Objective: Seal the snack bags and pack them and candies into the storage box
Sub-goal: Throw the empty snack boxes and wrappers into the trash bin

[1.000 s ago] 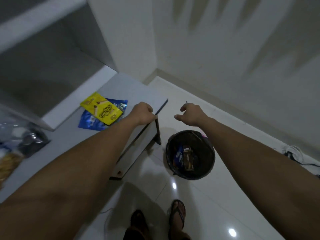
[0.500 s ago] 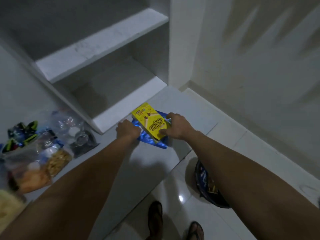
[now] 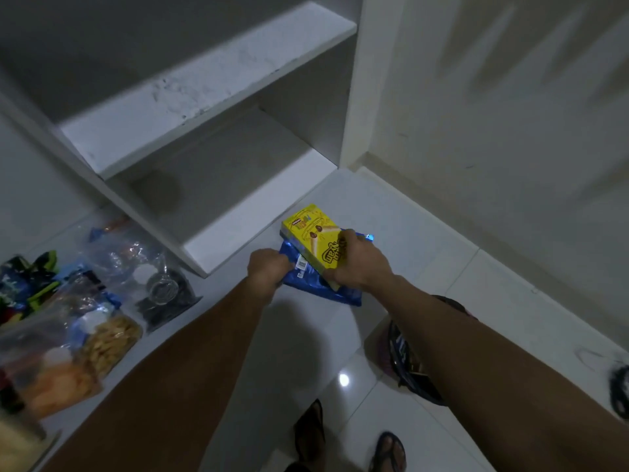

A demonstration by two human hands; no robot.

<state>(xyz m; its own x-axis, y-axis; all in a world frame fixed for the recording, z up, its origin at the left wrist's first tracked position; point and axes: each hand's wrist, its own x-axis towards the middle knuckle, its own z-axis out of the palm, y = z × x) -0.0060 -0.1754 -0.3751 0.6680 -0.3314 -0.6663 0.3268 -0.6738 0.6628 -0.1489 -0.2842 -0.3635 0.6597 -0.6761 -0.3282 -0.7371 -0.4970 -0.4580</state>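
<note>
Both your hands grip a stacked pair of snacks at the white counter's (image 3: 211, 338) far edge.

Your right hand (image 3: 360, 267) clamps the yellow snack box (image 3: 311, 235) from its 5 o'clock corner, fingers curled over it; your left hand (image 3: 269, 269) pinches the blue snack bag (image 3: 315, 289) beneath, at the box's 8 o'clock. Clear zip bags (image 3: 102, 335) of snacks lie well apart at 9 o'clock; a bin (image 3: 408, 369) stands on the floor below your right forearm.
</note>
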